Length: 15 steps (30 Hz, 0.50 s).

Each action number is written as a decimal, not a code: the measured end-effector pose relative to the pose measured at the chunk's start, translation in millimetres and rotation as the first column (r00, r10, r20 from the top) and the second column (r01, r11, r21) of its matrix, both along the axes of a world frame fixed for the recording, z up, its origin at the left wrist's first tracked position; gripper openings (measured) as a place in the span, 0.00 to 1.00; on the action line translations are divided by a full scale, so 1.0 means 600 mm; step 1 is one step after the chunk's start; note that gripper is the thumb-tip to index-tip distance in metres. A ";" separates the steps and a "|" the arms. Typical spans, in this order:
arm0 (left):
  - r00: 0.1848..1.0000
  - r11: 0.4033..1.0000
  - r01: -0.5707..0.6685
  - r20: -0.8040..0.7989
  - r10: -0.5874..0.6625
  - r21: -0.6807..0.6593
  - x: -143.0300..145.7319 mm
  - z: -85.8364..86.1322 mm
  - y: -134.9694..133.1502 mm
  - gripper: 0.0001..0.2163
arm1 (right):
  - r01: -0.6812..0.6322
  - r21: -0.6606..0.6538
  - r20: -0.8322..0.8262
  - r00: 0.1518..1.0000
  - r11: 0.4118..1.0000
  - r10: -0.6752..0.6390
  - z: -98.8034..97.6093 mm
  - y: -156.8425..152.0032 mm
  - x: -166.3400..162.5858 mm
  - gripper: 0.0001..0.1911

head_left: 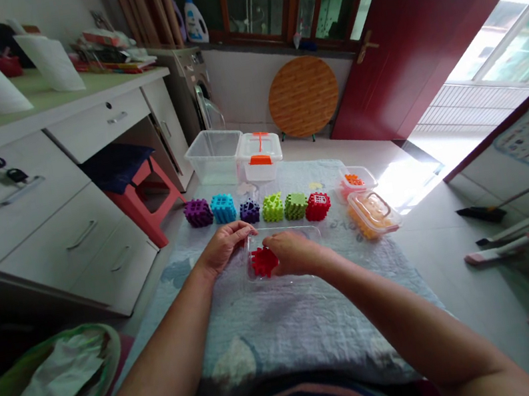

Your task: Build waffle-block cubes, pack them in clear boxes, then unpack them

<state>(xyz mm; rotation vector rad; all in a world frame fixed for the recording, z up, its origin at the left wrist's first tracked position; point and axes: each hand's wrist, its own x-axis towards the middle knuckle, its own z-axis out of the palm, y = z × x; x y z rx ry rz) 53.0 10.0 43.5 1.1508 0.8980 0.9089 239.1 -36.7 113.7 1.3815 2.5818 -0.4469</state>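
A shallow clear plastic box (312, 236) sits on the cloth in front of me, holding red toothed plastic pieces (262, 263) at its left end. My left hand (226, 245) pinches the box's far left corner. Reaching in over the right side, my right hand (292, 252) has its fingers closed at the red pieces; its palm hides part of them. Behind the box stands a row of toothed block stacks: purple (198, 214), light blue (223, 209), dark violet (249, 211), lime (273, 208), green (295, 205) and red (317, 206).
At the right are a box with orange pieces (355, 180) and a lidded box with yellow-orange contents (372, 212). A large clear bin (215, 155) and an orange-latched box (260, 156) stand at the back. A stool (142, 195) and a green basket (113, 358) flank the left.
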 end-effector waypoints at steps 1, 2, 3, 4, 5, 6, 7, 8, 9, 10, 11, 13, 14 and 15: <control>1.000 1.000 -0.002 -0.001 0.002 0.000 0.000 0.000 0.000 0.12 | -0.002 -0.001 -0.011 1.000 1.000 0.002 -0.001 -0.002 -0.001 0.19; 1.000 1.000 -0.004 -0.002 0.004 -0.002 0.000 0.000 0.000 0.13 | -0.001 -0.005 -0.024 1.000 1.000 0.001 -0.001 -0.004 -0.001 0.19; 1.000 1.000 -0.005 -0.003 0.005 -0.007 0.000 0.001 0.000 0.13 | 0.001 -0.004 -0.045 0.999 1.000 -0.002 0.001 -0.007 0.000 0.19; 1.000 1.000 -0.004 -0.002 0.004 -0.013 0.000 0.001 0.000 0.13 | 0.005 0.005 -0.078 0.997 1.000 -0.005 0.006 -0.010 0.005 0.19; 1.000 1.000 -0.003 0.001 0.003 -0.019 0.000 0.002 0.000 0.13 | 0.010 0.019 -0.123 0.992 1.000 -0.007 0.014 -0.012 0.013 0.18; 1.000 1.000 -0.003 0.006 0.003 -0.024 0.000 0.002 0.000 0.13 | 0.020 0.036 -0.176 0.984 0.999 -0.013 0.024 -0.012 0.026 0.17; 1.000 1.000 -0.001 0.008 0.001 -0.027 0.000 0.003 0.000 0.13 | 0.039 0.057 -0.236 0.972 0.998 -0.024 0.035 -0.010 0.043 0.16; 1.000 1.000 0.001 0.007 -0.001 -0.028 0.000 0.003 0.000 0.13 | 0.066 0.071 -0.289 0.956 0.995 -0.043 0.047 -0.006 0.063 0.14; 1.000 1.000 0.001 0.003 -0.001 -0.028 0.000 0.003 0.000 0.13 | 0.128 0.086 -0.327 0.940 0.988 -0.093 0.057 0.002 0.087 0.10; 1.000 1.000 0.000 -0.002 0.000 -0.027 0.000 0.002 0.001 0.13 | 0.200 0.110 -0.356 0.923 0.974 -0.150 0.064 0.012 0.113 0.08; 1.000 1.000 0.000 -0.006 0.000 -0.027 0.000 0.002 0.001 0.13 | 0.283 0.156 -0.372 0.904 0.946 -0.209 0.068 0.025 0.139 0.08; 1.000 1.000 0.003 -0.007 -0.004 -0.029 0.000 0.001 0.002 0.13 | 0.438 0.291 -0.358 0.874 0.851 -0.328 0.065 0.056 0.187 0.12; 1.000 0.999 0.005 -0.003 -0.006 -0.033 0.000 0.000 0.002 0.13 | 0.442 0.330 -0.316 0.884 0.834 -0.344 0.058 0.071 0.206 0.17; 1.000 0.999 0.007 0.002 -0.007 -0.038 -0.001 -0.001 0.002 0.13 | 0.420 0.331 -0.238 0.904 0.845 -0.356 0.049 0.086 0.222 0.25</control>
